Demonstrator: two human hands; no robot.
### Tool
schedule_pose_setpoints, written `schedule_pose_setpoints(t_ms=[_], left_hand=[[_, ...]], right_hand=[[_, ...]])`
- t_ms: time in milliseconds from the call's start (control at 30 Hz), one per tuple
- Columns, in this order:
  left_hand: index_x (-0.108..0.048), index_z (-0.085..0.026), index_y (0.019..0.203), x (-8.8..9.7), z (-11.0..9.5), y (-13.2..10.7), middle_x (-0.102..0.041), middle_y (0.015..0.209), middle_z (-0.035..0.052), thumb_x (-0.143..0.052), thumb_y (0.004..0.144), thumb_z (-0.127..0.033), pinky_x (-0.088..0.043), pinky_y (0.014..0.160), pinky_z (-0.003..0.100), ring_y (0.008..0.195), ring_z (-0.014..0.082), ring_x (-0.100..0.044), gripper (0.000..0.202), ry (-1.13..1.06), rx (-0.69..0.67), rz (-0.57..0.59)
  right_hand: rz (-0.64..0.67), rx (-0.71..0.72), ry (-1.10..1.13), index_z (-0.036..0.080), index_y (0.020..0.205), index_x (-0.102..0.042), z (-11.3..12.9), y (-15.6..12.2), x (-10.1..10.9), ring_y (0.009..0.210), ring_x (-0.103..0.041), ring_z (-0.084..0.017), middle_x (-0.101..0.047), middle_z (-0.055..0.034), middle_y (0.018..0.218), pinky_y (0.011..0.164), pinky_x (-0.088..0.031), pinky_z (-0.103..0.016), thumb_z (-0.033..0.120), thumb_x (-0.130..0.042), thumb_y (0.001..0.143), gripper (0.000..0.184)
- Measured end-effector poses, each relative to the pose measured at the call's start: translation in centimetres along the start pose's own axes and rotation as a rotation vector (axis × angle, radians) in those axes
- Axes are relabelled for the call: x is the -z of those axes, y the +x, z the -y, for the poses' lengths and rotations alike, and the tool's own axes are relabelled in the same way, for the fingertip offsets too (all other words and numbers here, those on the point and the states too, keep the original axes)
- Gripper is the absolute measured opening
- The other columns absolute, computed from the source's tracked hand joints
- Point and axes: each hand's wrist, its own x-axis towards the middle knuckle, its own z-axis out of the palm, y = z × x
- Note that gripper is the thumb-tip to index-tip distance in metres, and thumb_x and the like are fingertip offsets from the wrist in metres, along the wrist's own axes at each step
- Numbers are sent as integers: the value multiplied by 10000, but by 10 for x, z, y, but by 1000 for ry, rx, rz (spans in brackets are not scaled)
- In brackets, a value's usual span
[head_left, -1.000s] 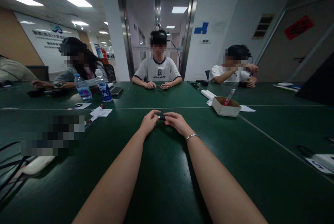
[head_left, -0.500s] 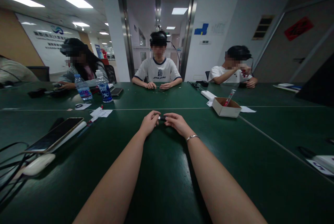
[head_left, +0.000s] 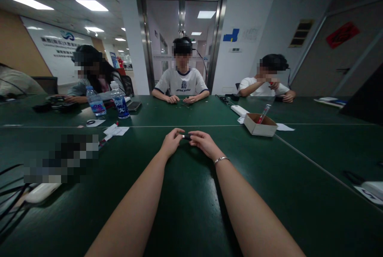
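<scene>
Both my hands meet over the green table [head_left: 185, 193], holding a small black stick with a silver end [head_left: 187, 137] between them. My left hand [head_left: 172, 143] pinches its silver end at the left. At the other end, the fingers of my right hand [head_left: 204, 143] close around the black part. The stick lies about level, just above the tabletop. My fingertips cover both of its ends, so its exact kind is hard to make out.
An open cardboard box [head_left: 261, 126] holding a clear tube stands right of my hands. Two water bottles [head_left: 120, 103] and paper scraps [head_left: 115, 130] are to the left. Cables and a white device [head_left: 43, 191] lie near left. Other people [head_left: 184, 81] sit across the table.
My hands keep nearly the same place and grip on the stick. The whole view has shifted slightly. Across the table at right, a person's raised hand has moved a little.
</scene>
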Motion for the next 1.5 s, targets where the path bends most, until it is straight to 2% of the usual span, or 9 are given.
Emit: schedule_pose_setpoints(t_ms=[167,333,467,667,833,1000,1200,1367,1500], left_hand=[[-626,-192,1012,0,1,1,-547,691,-4,-473,820,-346,-360,496,212,564,119,-482,290,-5,37,25],[-623,-189,1003,1,-2,0,-542,683,-9,-463,805,-305,-356,495,206,548,109,-468,280,-19,54,42],[-633,-175,974,2,-3,0,-520,620,-12,-437,830,-358,-353,497,212,528,113,-460,304,-1,53,47],[-639,-187,980,2,1,2,-578,762,5,-460,784,-287,-386,525,212,572,108,-485,284,-22,35,32],[-630,-180,992,1,1,2,-536,644,-11,-442,811,-325,-365,505,216,541,116,-472,298,-43,45,41],[-636,-188,993,1,-2,0,-571,739,-1,-476,765,-280,-391,537,219,593,117,-498,294,-23,15,19],[-631,-176,975,0,-5,-1,-538,651,-11,-470,801,-350,-374,519,222,557,118,-481,294,-32,27,40],[-632,-185,993,1,-5,-3,-550,669,-9,-479,786,-310,-376,525,220,569,119,-490,287,9,20,44],[-634,-179,981,0,-6,-3,-526,621,-14,-477,802,-353,-367,524,222,560,125,-485,295,-5,15,54]], right_hand=[[5,0,7,123,914,-703,0,0,0,602,-638,-97,-677,-43,757,578,-557,-159,95,-763,710,214],[-3,-5,5,124,908,-700,0,0,0,601,-639,-97,-677,-39,762,570,-557,-157,96,-766,701,219],[-2,-9,3,127,909,-702,1,-1,0,603,-638,-99,-676,-37,761,574,-562,-165,105,-771,701,220],[3,-16,5,127,914,-702,2,-1,0,602,-637,-97,-672,-39,749,574,-559,-160,89,-755,721,203],[-3,-16,2,118,919,-700,2,-1,-1,605,-639,-93,-669,-40,764,570,-558,-151,80,-738,735,191],[-6,-27,2,124,909,-701,2,-1,-1,583,-631,-88,-674,-37,772,566,-556,-152,63,-730,729,192],[-3,-4,-7,123,916,-699,1,-1,-1,603,-634,-94,-675,-42,782,582,-556,-161,84,-745,721,204],[-4,-4,-6,120,915,-704,1,-1,-1,603,-637,-96,-674,-46,777,578,-557,-160,75,-734,729,194],[-13,-6,-7,123,909,-706,2,-2,-2,600,-639,-95,-678,-46,769,578,-558,-158,69,-731,728,190]])
